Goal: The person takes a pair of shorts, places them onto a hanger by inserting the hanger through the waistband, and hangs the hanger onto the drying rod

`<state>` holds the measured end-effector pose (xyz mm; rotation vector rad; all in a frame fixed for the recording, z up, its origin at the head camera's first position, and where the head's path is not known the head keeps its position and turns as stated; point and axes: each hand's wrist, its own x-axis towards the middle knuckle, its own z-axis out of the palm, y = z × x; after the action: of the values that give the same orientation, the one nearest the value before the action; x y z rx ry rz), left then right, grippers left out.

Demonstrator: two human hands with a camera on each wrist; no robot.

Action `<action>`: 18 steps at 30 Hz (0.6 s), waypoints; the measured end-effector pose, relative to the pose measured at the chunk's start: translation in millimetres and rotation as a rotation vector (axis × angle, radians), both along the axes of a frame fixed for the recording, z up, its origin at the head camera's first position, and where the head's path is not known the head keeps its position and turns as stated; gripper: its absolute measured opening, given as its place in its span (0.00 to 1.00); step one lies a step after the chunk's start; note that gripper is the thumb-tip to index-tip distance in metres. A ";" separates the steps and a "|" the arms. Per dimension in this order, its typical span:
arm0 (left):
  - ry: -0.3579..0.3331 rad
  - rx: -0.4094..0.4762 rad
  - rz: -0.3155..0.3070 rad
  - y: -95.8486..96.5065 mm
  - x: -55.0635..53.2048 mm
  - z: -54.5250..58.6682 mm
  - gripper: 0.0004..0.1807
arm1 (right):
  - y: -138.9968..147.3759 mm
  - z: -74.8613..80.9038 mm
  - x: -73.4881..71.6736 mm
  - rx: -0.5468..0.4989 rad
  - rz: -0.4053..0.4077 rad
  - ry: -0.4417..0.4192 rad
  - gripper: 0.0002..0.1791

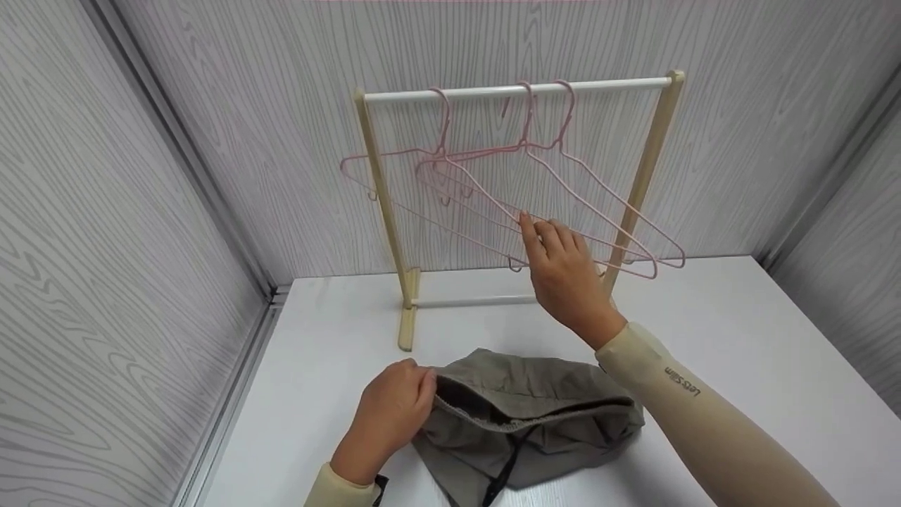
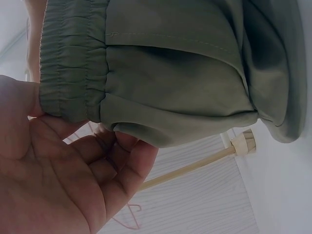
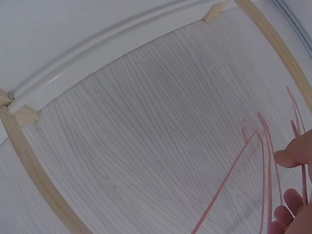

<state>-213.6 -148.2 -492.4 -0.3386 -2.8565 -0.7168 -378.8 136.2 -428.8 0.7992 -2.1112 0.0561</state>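
Observation:
Olive-grey shorts (image 1: 563, 380) with an elastic waistband and a dark drawstring lie bunched on the white table, the waist opening gaping. My left hand (image 1: 394, 405) pinches the left end of the waistband (image 2: 73, 63) between thumb and fingers. Further back, my right hand (image 1: 566, 282) reaches up to the leftmost pink hanger (image 1: 479, 184), the index finger at its sloping arm. In the right wrist view, a hanger wire passes between the thumb (image 3: 295, 150) and the other fingertips, which stand apart. The palm is mostly outside that view.
A small rack with wooden posts (image 1: 383, 204) and a white top rail (image 1: 486, 91) stands at the table's back, before a wood-grain wall. Two more pink hangers (image 1: 584, 201) hang to the right. Panels (image 1: 91, 246) enclose the left and right sides.

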 end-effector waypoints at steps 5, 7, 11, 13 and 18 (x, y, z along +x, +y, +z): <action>0.009 -0.002 -0.001 -0.5 1.4 1.3 0.28 | -6.6 2.5 0.2 0.014 -0.031 0.063 0.40; 0.007 -0.002 0.003 -0.7 1.5 1.5 0.28 | -9.2 4.8 0.4 0.019 -0.037 0.081 0.38; -0.006 0.001 0.006 -0.6 0.5 1.7 0.28 | -12.3 9.4 0.8 0.004 -0.013 0.067 0.34; -0.009 0.001 0.001 -0.5 0.3 1.2 0.28 | -12.2 10.6 2.1 -0.002 -0.004 0.048 0.33; -0.014 0.004 -0.009 -0.7 0.4 0.7 0.29 | -9.9 13.4 6.8 -0.005 0.006 0.019 0.37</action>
<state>-213.1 -148.9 -491.7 -0.3470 -2.8683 -0.7287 -372.1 126.3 -415.4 0.7996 -2.0900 0.0566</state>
